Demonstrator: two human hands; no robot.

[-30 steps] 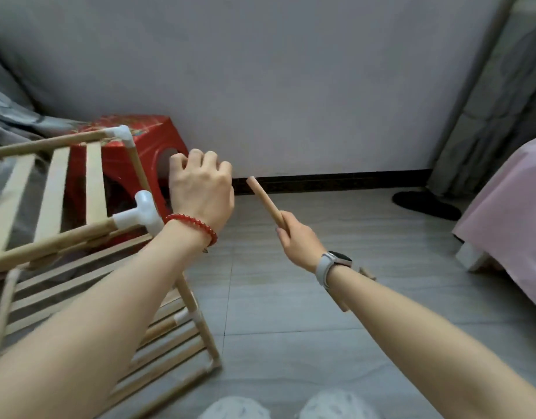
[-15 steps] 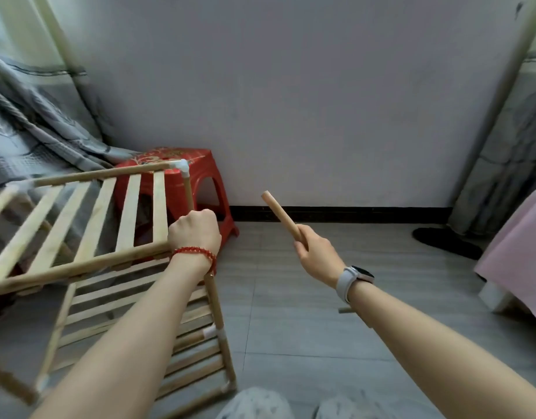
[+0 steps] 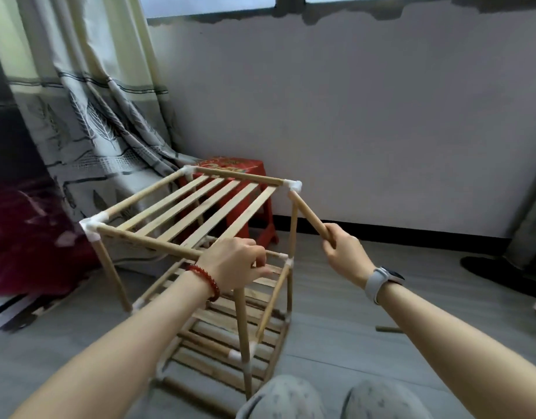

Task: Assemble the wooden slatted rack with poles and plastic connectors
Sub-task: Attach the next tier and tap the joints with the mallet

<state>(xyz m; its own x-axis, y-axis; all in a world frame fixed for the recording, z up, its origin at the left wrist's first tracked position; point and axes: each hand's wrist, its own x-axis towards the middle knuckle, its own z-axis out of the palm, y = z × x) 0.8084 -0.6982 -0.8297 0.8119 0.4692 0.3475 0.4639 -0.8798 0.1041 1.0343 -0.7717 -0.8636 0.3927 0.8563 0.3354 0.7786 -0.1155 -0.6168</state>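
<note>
The wooden slatted rack (image 3: 200, 207) stands upright on the floor, with three slatted tiers joined by poles and white plastic connectors. My left hand (image 3: 233, 264) grips the top tier's near right corner, covering the connector there. My right hand (image 3: 345, 252) holds a loose wooden pole (image 3: 309, 214) that slants up to the left. The pole's tip sits just below the white connector (image 3: 294, 185) at the far right top corner. Whether the tip touches it is unclear.
A red plastic stool (image 3: 254, 213) stands behind the rack against the grey wall. Patterned curtains (image 3: 88, 122) hang at the left beside a dark red cloth (image 3: 25, 237). A short wooden piece (image 3: 387, 329) lies on the tiled floor at the right. My knees (image 3: 291, 397) show at the bottom edge.
The view lifted, so the whole rack now shows upright. My left hand stays gripping the near top corner. My right hand carried the pole left, up to the far right connector.
</note>
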